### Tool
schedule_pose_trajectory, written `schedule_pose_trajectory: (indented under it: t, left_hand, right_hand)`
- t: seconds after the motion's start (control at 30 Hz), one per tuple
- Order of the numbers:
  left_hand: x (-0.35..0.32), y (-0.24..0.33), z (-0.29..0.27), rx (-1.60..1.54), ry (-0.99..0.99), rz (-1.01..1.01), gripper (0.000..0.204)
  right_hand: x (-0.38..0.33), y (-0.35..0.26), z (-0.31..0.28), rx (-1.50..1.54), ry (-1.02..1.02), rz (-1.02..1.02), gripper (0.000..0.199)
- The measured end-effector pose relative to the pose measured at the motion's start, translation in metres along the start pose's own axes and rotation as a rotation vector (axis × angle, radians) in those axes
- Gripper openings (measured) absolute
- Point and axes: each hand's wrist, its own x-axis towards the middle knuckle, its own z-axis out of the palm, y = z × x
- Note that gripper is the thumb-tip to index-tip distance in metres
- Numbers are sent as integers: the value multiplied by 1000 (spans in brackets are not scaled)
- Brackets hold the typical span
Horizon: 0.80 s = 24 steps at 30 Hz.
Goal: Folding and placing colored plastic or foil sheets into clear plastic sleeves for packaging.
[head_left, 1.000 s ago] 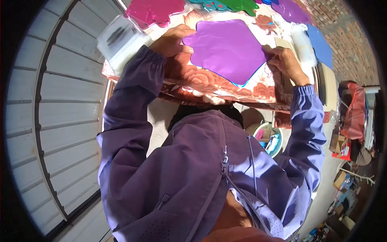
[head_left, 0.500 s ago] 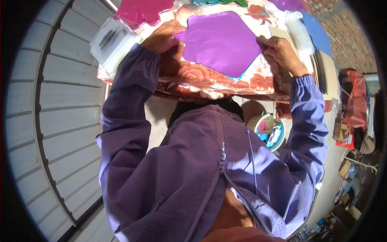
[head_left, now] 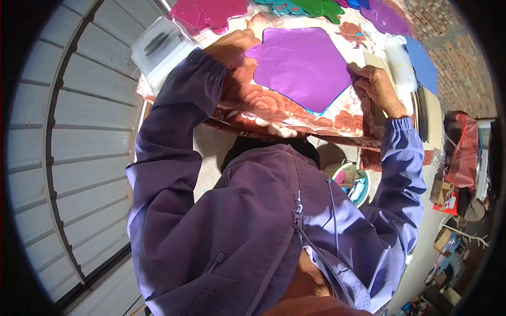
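Note:
A flat, smooth purple foil balloon, many-cornered with a blue lower edge, lies spread out in front of me. My left hand is closed at its left end, fingers pinching the small tab there. At the opposite corner, my right hand pinches the edge between thumb and fingers. Under the balloon is a table covered with a red-brown and cream flowered blanket. Beyond my left wrist, a stack of clear plastic sleeves rests at the table's left side.
Glossy pink foil, green foil and more purple foil line the far side. Right of my right hand are clear plastic wrap, a blue sheet and cardboard. Below stands a bin; left is a panelled wall.
The view has shifted, so the table and both hands appear slightly lower and further right. Both hands keep their hold on the purple balloon.

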Motion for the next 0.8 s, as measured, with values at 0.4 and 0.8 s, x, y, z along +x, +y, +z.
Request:
schedule_pose_trajectory:
  t: [0.4, 0.8]
  left_hand:
    - [-2, 10, -1, 9, 3, -7, 47]
    - [0, 11, -1, 28, -9, -26, 47]
  right_hand:
    - [0, -9, -8, 139, 50, -94, 35]
    - [3, 5, -1, 78, 59, -36, 31]
